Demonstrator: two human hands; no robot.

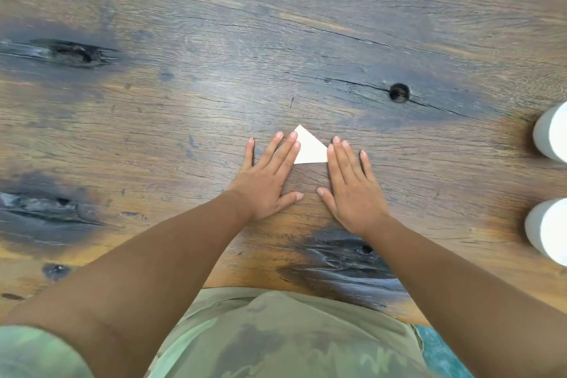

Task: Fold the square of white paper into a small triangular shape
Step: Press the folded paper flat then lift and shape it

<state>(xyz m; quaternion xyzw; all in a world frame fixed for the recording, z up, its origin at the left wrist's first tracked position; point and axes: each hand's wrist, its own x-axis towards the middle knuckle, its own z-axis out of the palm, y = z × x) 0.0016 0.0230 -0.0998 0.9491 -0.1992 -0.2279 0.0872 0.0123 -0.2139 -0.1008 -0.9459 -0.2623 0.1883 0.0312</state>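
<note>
Head view shows my left hand point(266, 176) spread flat, fingers covering the white paper's point(310, 148) left part, likely pinning its creases. My right hand point(349, 186) lies flat and spread, just touching its right corner. It already lies triangular on the wooden table point(184, 86).

Even, soft light, moderately bright. Pale sheen on counter point(276, 70) beyond fingers point(291, 144). Faint, short shadows close under fingers. Wide-angle bending toward edges; white cylinders point(552, 135) far right of fingers overexposed, soft. Shirt point(276, 341) nearer than fingers slightly blurred.
</note>
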